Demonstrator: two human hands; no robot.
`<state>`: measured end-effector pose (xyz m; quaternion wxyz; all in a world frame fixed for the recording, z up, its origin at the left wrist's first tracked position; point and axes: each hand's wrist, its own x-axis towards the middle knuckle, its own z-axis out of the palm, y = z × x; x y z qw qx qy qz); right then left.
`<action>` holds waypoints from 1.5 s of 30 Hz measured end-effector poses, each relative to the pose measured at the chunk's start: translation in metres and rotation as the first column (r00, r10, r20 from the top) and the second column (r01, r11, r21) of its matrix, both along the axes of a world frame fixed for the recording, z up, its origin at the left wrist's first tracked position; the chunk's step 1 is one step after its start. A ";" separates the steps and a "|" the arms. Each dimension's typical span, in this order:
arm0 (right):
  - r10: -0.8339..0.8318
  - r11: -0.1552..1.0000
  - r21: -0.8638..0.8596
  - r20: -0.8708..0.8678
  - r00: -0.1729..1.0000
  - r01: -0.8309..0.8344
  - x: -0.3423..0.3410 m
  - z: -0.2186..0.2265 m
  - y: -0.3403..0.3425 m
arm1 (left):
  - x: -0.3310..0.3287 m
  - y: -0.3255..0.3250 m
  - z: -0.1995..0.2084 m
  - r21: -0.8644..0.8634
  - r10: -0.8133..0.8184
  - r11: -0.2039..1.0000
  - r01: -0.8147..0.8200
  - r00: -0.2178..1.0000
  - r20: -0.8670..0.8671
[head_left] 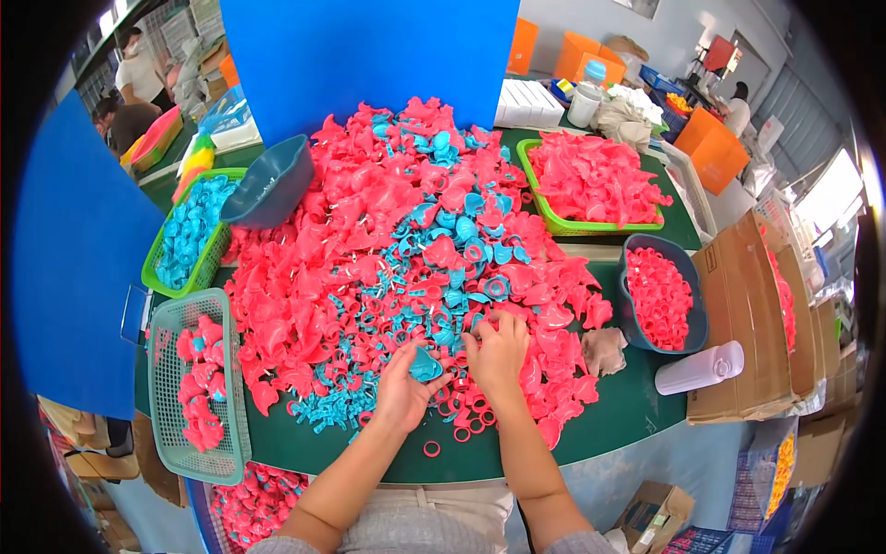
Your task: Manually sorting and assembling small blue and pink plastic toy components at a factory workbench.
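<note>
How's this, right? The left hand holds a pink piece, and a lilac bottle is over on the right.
Wrong colour: the head view shows the left hand holding a teal piece. The lilac bottle is on the right.

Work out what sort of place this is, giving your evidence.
Probably a factory or workshop handling plastic parts: a heap of pink and teal pieces covers much of the green table, a lime-green basket holds pink pieces, and the left hand holds a teal piece.
</note>
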<state>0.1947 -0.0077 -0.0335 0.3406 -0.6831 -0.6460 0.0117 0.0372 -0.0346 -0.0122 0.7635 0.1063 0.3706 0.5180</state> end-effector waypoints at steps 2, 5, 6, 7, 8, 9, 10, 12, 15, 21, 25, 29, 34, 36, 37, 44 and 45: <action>-0.015 1.000 -0.018 0.013 1.000 0.015 0.000 0.000 0.001 | -0.001 0.001 0.002 0.008 -0.007 1.000 0.007 1.000 -0.011; -0.050 0.999 0.013 0.042 0.998 0.050 0.005 0.002 0.002 | -0.002 0.003 0.006 0.011 -0.008 1.000 0.009 0.999 -0.038; -0.030 1.000 -0.006 0.079 0.996 0.030 0.006 0.003 0.001 | -0.002 0.004 0.007 0.007 -0.006 1.000 0.007 0.998 -0.056; -0.010 1.000 -0.026 0.115 0.993 0.013 0.006 0.004 0.001 | -0.003 0.005 0.008 0.008 -0.004 1.000 0.004 0.998 -0.056; -0.008 1.000 -0.025 0.115 0.993 0.011 0.005 0.004 0.001 | -0.004 0.007 0.009 0.000 -0.020 1.000 0.020 0.995 -0.093; -0.003 1.000 -0.030 0.126 0.992 0.007 0.004 0.003 0.001 | -0.005 0.009 0.009 -0.007 -0.037 0.999 0.036 0.991 -0.130; 0.002 0.999 -0.034 0.137 0.991 0.002 0.004 0.003 0.002 | -0.007 0.012 0.009 -0.006 -0.035 0.999 0.034 0.991 -0.129; 0.006 1.000 -0.003 0.154 0.988 -0.005 0.007 0.000 0.002 | -0.010 0.021 0.005 0.014 -0.061 0.998 0.064 0.985 -0.162; -0.025 0.997 0.075 0.099 0.995 0.018 0.007 0.001 0.007 | -0.007 0.039 0.004 0.094 -0.029 0.994 0.052 0.972 -0.233; 0.021 0.986 0.151 -0.549 0.835 0.074 0.024 0.003 0.017 | 0.001 0.070 0.006 0.073 -0.029 0.997 0.035 0.996 -0.082; 0.192 0.981 0.155 -0.857 0.479 -0.115 -0.007 0.034 0.018 | -0.003 0.082 0.006 0.032 -0.178 0.984 0.176 0.978 0.106; 0.328 0.944 0.147 -0.547 0.770 -0.297 -0.019 0.040 0.044 | -0.009 0.090 0.014 -0.011 -0.124 0.991 0.130 0.965 0.230; -0.055 0.998 0.029 0.270 0.961 0.050 0.000 0.037 0.100 | -0.025 0.100 0.007 -0.007 -0.052 0.999 0.053 0.984 0.168; -0.037 0.999 0.041 0.352 0.935 0.024 0.008 0.029 0.111 | -0.029 0.105 0.006 -0.021 -0.041 0.999 0.046 0.981 0.191; -0.020 0.999 0.046 0.422 0.906 0.001 0.008 0.028 0.113 | -0.032 0.106 0.007 -0.022 -0.033 0.999 0.038 0.980 0.196; 0.168 0.982 0.100 -0.058 0.984 -0.162 0.006 0.029 0.088 | -0.048 0.119 0.005 -0.021 0.015 1.000 -0.010 0.976 0.215; 0.184 0.983 0.015 -0.205 0.961 -0.184 0.007 0.026 0.081 | -0.048 0.119 0.005 -0.036 0.023 0.999 -0.015 0.976 0.216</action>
